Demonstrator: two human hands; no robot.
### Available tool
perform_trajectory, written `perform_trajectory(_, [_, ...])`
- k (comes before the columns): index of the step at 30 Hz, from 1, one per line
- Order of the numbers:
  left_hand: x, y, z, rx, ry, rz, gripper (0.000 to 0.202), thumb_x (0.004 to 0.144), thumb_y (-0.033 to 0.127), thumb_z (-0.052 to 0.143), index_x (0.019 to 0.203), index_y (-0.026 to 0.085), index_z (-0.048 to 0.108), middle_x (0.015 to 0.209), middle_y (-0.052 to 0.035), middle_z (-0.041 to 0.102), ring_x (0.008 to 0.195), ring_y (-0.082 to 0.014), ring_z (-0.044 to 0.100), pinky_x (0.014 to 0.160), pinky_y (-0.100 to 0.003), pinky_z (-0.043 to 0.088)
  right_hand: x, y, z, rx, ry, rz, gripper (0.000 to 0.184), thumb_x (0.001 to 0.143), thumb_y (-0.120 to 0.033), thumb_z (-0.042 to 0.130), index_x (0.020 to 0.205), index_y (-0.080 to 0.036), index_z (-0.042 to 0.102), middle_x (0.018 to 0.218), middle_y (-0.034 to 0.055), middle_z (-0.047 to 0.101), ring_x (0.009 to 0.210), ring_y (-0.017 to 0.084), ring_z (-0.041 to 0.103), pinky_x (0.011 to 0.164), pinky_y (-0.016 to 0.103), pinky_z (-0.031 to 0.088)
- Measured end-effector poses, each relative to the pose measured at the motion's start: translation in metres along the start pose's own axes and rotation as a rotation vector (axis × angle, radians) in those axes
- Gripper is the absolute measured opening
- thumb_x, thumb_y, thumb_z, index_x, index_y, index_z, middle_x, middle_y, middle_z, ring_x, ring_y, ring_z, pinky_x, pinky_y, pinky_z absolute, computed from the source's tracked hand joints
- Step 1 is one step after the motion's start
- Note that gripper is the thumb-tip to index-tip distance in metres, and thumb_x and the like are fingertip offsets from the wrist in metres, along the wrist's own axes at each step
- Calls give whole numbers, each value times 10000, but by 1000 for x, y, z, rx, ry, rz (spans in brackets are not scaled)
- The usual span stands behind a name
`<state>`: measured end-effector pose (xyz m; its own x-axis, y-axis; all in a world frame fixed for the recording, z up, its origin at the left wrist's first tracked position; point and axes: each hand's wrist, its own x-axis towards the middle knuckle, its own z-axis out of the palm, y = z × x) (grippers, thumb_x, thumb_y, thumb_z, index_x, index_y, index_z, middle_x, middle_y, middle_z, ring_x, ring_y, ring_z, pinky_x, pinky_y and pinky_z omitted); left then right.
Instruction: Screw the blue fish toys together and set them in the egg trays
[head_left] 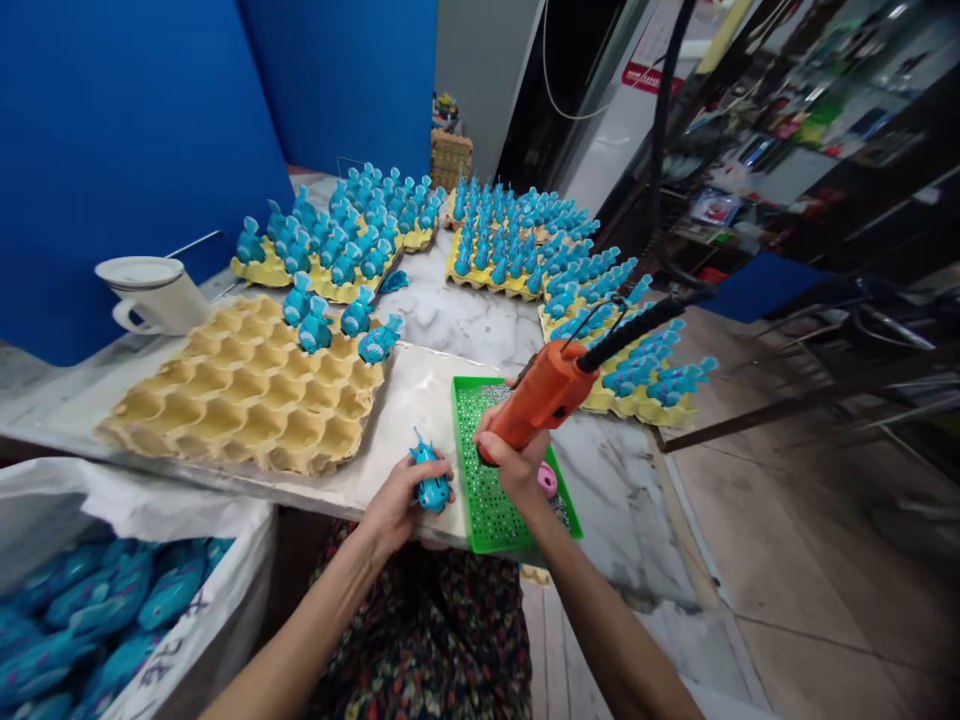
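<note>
My left hand (397,500) grips a small blue fish toy (431,482) at the near edge of the marble table (450,320). My right hand (514,455) is wrapped round an orange electric screwdriver (544,392), whose black cable (645,318) runs up and to the right. The tool's tip points down over a green perforated tray (487,500) that holds small screws and a pink object (548,479). The tip itself is hidden behind my hand.
A yellow egg tray (232,395) on the left carries a few blue fish toys (330,322) at its far edge. Several more trays full of fish toys (510,240) stand behind. A white mug (154,295) sits left. A bag of blue toys (90,610) is at lower left.
</note>
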<state>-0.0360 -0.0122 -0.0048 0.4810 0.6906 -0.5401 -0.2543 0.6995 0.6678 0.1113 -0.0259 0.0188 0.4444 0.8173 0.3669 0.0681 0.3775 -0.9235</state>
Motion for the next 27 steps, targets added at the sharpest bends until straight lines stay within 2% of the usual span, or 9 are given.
perform_trajectory(5, [6,-4,3,-28,60,30,406,541,313,828,813,160,568,627,34,596,498,-111,581,464,-218,410,-2,0,3,40,11,-21,177,645,-221,666,769,-228,540,635,-36,586,521,146,522,528,306,458])
perform_trajectory(12, [11,-8,6,-6,99,78,346,530,307,800,734,152,567,608,22,604,480,-105,556,476,-226,425,-6,0,2,-29,6,-16,124,652,-226,662,707,-210,552,624,-25,597,523,142,525,517,293,456])
perform_trajectory(18, [15,-13,15,-28,218,173,385,522,346,812,736,169,544,569,51,558,472,-85,485,454,-212,383,-3,-12,2,-85,52,-116,94,662,-193,651,637,-207,562,610,-18,601,555,151,541,561,305,468])
perform_trajectory(21, [17,-13,21,-57,262,235,374,514,318,813,734,170,549,575,58,553,496,-80,474,482,-210,386,-4,-23,6,-12,114,-173,126,677,-160,664,744,-218,574,630,-39,609,539,146,547,558,306,465])
perform_trajectory(24, [20,-14,25,-69,305,286,314,533,286,778,722,171,555,571,62,544,507,-81,461,493,-209,372,-9,-31,11,115,49,-207,145,723,-190,652,851,-234,600,680,-36,616,542,151,544,557,324,480])
perform_trajectory(27, [22,-16,25,-58,324,309,288,541,275,756,727,172,562,581,63,545,509,-83,451,491,-212,362,-15,-34,15,138,-79,-203,36,760,-219,644,788,-230,622,713,-15,608,590,165,558,596,350,506])
